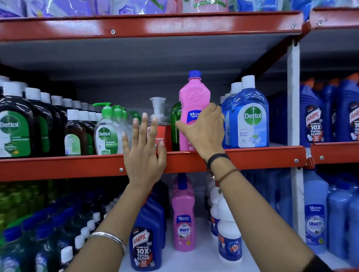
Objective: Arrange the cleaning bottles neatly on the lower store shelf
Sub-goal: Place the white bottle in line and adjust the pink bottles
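Place: store aisle, red metal shelves [74, 167] with grey boards, full of bottles.
Right hand [204, 131]: middle of the frame, wrapped tight round the pink bottle [194, 98], fingers across its blue label.
Pink bottle: upright, blue cap on top, standing at the front edge of the middle shelf, between a green bottle [176, 115] and a big blue bottle [250, 115].
Left hand [143, 149]: just left of the middle, flat and spread wide, holding nothing, in front of the red shelf edge and a red pump bottle [161, 134].
Middle shelf, left side: rows of dark bottles [13, 125] with white caps, then clear pump bottles [108, 132] with green tops.
Lower shelf [199, 263]: white floor, bottom of the frame; a dark blue bottle [144, 245], a second pink bottle [183, 217] and white bottles [229, 236] standing apart from each other.
Lower left: green and blue bottles, blurry.
Right side: white post [294, 111], more blue bottles [353, 113] past it.
Top of the frame: soft refill bags [204, 1] on the highest shelf.
Wrists: silver bangle [109, 238] on the left, dark bands [218, 159] on the right.
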